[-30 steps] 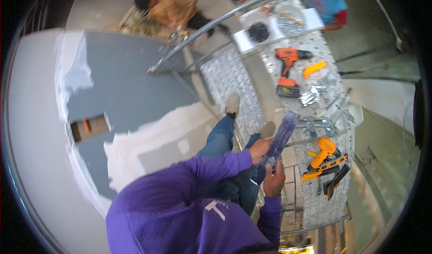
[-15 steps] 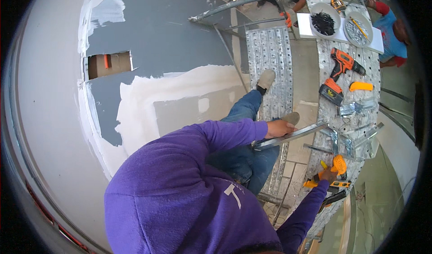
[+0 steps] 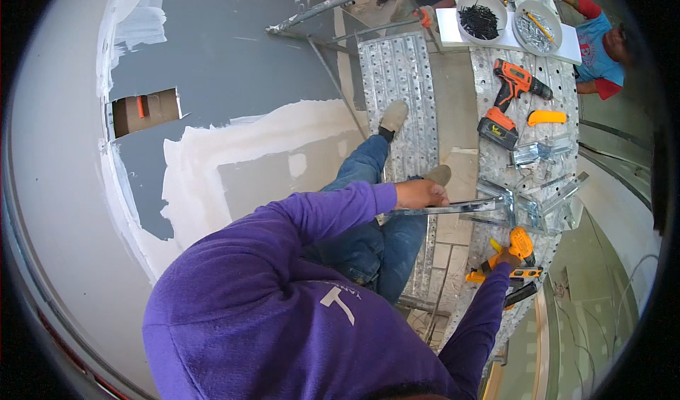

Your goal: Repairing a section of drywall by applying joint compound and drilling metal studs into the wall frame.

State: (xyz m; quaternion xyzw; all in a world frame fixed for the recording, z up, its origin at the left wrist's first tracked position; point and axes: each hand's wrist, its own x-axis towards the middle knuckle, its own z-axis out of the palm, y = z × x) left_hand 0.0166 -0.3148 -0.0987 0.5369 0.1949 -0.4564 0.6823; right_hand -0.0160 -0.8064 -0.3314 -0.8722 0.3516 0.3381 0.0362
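My left hand (image 3: 421,194) is closed on a thin metal channel (image 3: 471,206), which lies crosswise over my jeans and reaches the plank at its far end. My right hand (image 3: 508,260) is wrapped round the handle of a yellow drill (image 3: 521,243), which lies on the perforated metal plank. Close beside that hand is a yellow spirit level (image 3: 524,273). Several bent pieces of metal channel (image 3: 542,211) lie just beyond the drill. The right fingers are partly hidden by the tool.
Farther along the plank (image 3: 489,74) are an orange drill (image 3: 516,87), a yellow utility knife (image 3: 547,117), a bowl of black screws (image 3: 479,19) and a bowl of silver fasteners (image 3: 537,29). A co-worker (image 3: 601,46) is at far right. A wall with a cut opening (image 3: 146,113) stands at left.
The view has shifted, so the scene sits farther left and higher. The metal channel in my left hand has turned and lies flatter across. My right hand stays on the yellow drill.
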